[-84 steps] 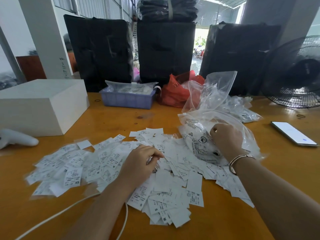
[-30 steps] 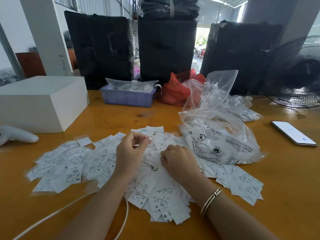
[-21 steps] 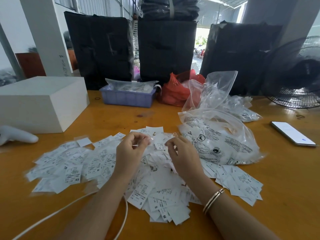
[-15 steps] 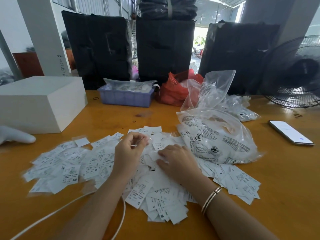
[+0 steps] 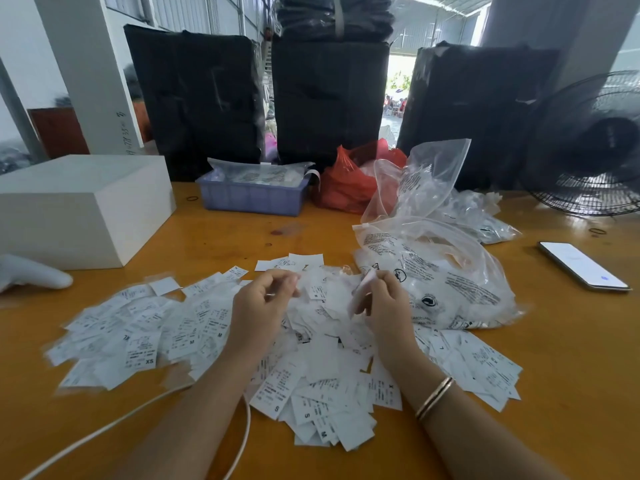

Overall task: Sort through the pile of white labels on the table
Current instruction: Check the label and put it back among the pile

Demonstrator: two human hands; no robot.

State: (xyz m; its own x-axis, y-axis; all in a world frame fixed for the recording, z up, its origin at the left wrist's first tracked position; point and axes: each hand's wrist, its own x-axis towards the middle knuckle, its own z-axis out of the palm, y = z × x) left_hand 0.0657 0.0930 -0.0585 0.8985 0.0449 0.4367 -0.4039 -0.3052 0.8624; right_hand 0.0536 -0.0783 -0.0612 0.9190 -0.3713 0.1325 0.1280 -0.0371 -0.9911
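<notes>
Low in the frame's centre, white size labels (image 5: pixel 304 375) lie heaped on our wooden table (image 5: pixel 571 393). Above them our left hand (image 5: pixel 258 310) curls, seemingly pinching something small; our right hand (image 5: pixel 384 306) pinches one label (image 5: pixel 362 289). Beyond sits a clear plastic bag (image 5: pixel 450 282).

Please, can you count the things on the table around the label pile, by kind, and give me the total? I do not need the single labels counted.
White box: 1
Blue basket: 1
Red bag: 1
Clear plastic bags: at least 3; the far ones overlap
Phone: 1
White cable: 1
Fan: 1
Total: at least 9
</notes>
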